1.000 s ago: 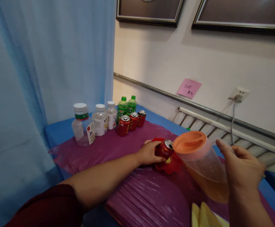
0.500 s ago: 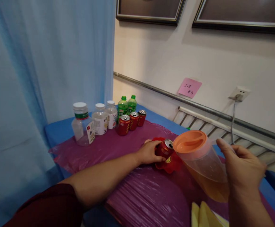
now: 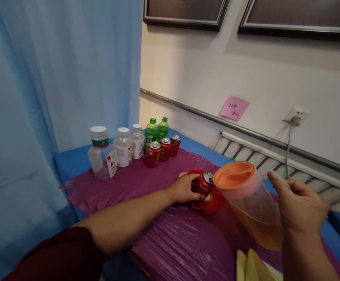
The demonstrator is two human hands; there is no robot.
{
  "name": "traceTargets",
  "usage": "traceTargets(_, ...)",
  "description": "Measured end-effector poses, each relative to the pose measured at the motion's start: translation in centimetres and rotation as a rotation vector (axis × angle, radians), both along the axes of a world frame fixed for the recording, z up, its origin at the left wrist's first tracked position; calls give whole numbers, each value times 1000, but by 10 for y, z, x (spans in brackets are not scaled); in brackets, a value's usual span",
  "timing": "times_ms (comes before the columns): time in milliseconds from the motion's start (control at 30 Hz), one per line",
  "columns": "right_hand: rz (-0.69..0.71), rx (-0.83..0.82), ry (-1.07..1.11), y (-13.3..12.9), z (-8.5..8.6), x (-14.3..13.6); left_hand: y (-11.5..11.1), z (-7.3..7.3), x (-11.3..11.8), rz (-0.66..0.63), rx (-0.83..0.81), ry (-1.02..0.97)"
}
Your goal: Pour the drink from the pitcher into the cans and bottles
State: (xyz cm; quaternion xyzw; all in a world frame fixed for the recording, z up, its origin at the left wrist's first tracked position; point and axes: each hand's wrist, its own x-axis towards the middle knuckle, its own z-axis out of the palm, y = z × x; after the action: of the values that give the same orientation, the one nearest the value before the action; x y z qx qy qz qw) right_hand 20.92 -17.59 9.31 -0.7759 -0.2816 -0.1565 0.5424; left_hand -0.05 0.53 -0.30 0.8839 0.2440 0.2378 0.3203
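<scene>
The left hand [image 3: 184, 189] reaches over the middle of the table [image 3: 200, 147], its grip wrapped around a red can [image 3: 201, 185], thumb on the near side. The can leans a little toward the right, its silver top showing a dark hole, above a red scalloped mat [image 3: 211, 207].

The right hand [image 3: 301, 210], toward the table's right edge, has its grip closed about the handle of a clear jug [image 3: 260, 216]. The jug is tipped so that its orange lid [image 3: 234, 175] comes right beside the can's top; whether the two touch, I cannot tell. Pale brown liquid [image 3: 263, 228] lies along the jug's lower side.

A purple plastic sheet [image 3: 184, 242] covers much of the table. Near the near edge, below the jug, is a yellow cloth [image 3: 253, 267].

Toward the table's far corner stand two green bottles [image 3: 151, 134], with three red cans [image 3: 153, 156] in a slanting row in front of them. From there to the left corner, beside the blue curtain [image 3: 100, 70], stand two small white-capped bottles [image 3: 123, 152] and a larger clear jar [image 3: 100, 158], all upright.
</scene>
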Motion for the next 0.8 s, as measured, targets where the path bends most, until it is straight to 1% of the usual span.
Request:
traceTargets(333, -15, 2, 34, 0, 6, -7, 0, 0, 0, 4, 6, -6)
traceTargets(667, 29, 24, 16, 1, 2, 0, 1, 0, 1, -16, 7, -5)
traceTargets(800, 16, 29, -7, 1, 3, 0, 1, 0, 2, -9, 15, 15)
